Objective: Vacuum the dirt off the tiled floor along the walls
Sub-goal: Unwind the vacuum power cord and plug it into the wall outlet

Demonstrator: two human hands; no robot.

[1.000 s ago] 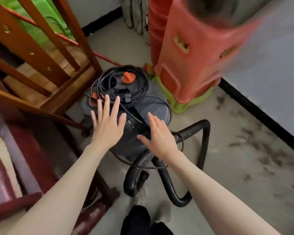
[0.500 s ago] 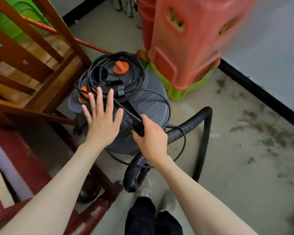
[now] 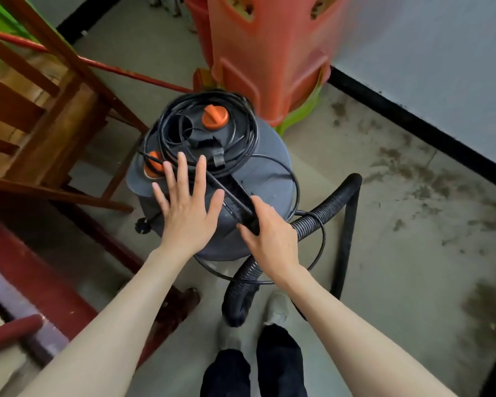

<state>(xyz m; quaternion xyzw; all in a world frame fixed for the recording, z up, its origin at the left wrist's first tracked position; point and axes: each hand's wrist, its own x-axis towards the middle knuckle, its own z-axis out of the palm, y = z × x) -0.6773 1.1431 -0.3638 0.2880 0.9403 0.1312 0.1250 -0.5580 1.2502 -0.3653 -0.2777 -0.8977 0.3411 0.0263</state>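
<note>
STEP: readying the round grey plastic canister vacuum (image 3: 258, 179), not yet running | LEFT: left hand (image 3: 188, 213) flat, fingers spread, over its lid | RIGHT: right hand (image 3: 269, 236) curls round the black handle bar (image 3: 235, 196) on its lid | DIRT: dark dirt patches (image 3: 413, 179) right of vacuum, along black skirting | ADVICE: likely uncoil black power cord (image 3: 212, 110) from lid first, steady canister, free ribbed black hose (image 3: 327, 207).

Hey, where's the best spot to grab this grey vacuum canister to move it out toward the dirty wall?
Probably the black handle across the top of the grey vacuum canister, taken from above and the near side. The right hand already curls round its near end. The round drum offers no other obvious hold, and the coiled power cord covers the far part of the lid.
</note>
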